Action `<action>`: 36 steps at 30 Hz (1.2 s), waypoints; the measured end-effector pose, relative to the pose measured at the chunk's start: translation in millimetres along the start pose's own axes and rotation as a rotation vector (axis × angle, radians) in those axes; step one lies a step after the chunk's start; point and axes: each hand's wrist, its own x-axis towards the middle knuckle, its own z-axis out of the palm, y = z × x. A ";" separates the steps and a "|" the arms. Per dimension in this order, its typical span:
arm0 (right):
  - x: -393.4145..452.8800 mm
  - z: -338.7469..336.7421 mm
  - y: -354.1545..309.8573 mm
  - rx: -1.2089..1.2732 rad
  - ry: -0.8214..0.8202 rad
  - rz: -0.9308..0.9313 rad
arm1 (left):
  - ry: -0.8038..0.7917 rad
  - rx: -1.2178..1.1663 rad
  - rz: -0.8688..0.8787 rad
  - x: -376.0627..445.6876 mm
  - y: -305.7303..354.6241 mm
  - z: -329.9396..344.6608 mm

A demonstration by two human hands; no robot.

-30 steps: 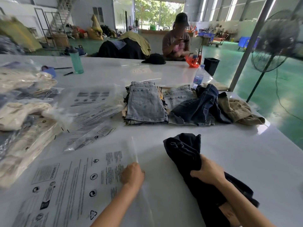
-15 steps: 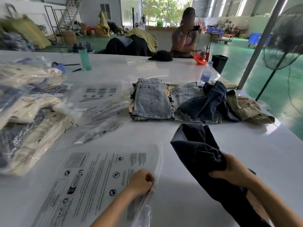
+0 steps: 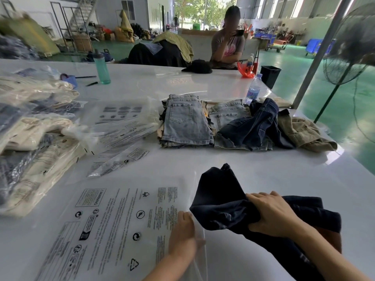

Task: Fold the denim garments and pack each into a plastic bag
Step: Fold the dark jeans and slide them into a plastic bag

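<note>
Garment nearer bag mouth

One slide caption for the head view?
Right hand brings folded dark denim toward plastic bag held by left hand.

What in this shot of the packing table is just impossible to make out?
All in the one head view:
- Dark denim garment: its near end is hidden by the right hand and forearm, and cut by the bottom edge.
- Plastic bag: the small print is too fine to read; whether its mouth is open is unclear behind the left hand.
- Bagged garments: blurred at the left edge.
- Stacked denim shorts: how many is hidden by the top pair.
</note>
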 end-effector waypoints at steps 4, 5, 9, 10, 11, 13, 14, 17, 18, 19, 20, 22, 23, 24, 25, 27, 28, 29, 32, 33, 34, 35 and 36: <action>2.6 10.8 -19.2 -0.150 -0.005 0.028 | 0.127 -0.326 0.039 -3.3 -4.0 -20.9; 2.7 12.6 -23.6 -0.177 -0.001 0.040 | 0.177 -0.339 0.035 -3.1 -5.7 -29.5; 3.1 11.1 -40.3 -0.278 0.012 0.025 | 0.285 -0.249 0.197 -2.4 -3.5 -60.4; 3.2 8.6 -44.3 -0.314 0.002 0.014 | 0.280 -0.209 0.233 -1.6 -0.7 -64.5; 2.0 6.5 -48.2 -0.310 0.045 -0.011 | 0.259 -0.141 0.243 -0.4 3.1 -66.9; 0.6 1.2 -56.9 -0.297 0.158 -0.044 | 0.225 0.002 0.232 2.2 11.5 -68.4; -0.2 -1.4 -62.1 -0.299 0.191 -0.051 | 0.222 0.037 0.233 1.9 16.0 -68.7; -4.1 -2.9 -80.6 -0.290 0.217 -0.091 | 0.252 0.125 0.284 1.1 27.5 -70.7; -4.4 -1.8 -86.2 -0.288 0.195 -0.112 | 0.257 0.151 0.297 0.7 30.6 -71.8; -3.8 -0.4 -89.8 -0.283 0.157 -0.132 | 0.255 0.171 0.306 0.5 33.0 -72.7; -2.1 0.5 -92.0 -0.274 0.119 -0.153 | 0.247 0.182 0.314 -0.1 34.6 -73.2; 3.4 1.3 -93.8 -0.264 0.029 -0.171 | 0.223 0.190 0.328 -3.0 38.4 -73.1; 8.4 -1.3 -96.4 -0.259 -0.017 -0.168 | 0.213 0.190 0.343 -5.2 40.6 -72.0; 13.6 -2.2 -99.3 -0.267 -0.037 -0.182 | 0.194 0.187 0.359 -8.0 43.0 -70.1; 18.1 -2.7 -101.8 -0.291 -0.071 -0.185 | 0.160 0.182 0.372 -11.0 45.9 -67.9; 30.3 -6.8 -108.4 -0.244 -0.083 -0.207 | 0.085 0.175 0.390 -17.2 50.9 -63.5; 36.7 -7.2 -109.9 -0.201 -0.108 -0.213 | 0.063 0.174 0.397 -19.2 51.8 -62.3; 43.1 -8.8 -110.6 -0.193 -0.103 -0.237 | 0.050 0.168 0.398 -21.1 51.5 -61.8; 63.5 -16.2 -112.3 -0.232 -0.075 -0.269 | 0.014 0.147 0.376 -24.5 46.8 -63.1; 71.5 -16.5 -113.2 -0.204 -0.156 -0.272 | -0.001 0.159 0.362 -25.4 44.9 -64.0; 78.9 -17.1 -116.0 -0.168 -0.269 -0.261 | -0.013 0.177 0.343 -25.6 43.9 -64.9; 86.0 -16.0 -119.4 -0.134 -0.321 -0.252 | -0.022 0.196 0.323 -25.3 43.0 -65.6; 92.0 -14.2 -124.6 -0.109 -0.332 -0.250 | -0.024 0.210 0.302 -24.0 41.9 -66.5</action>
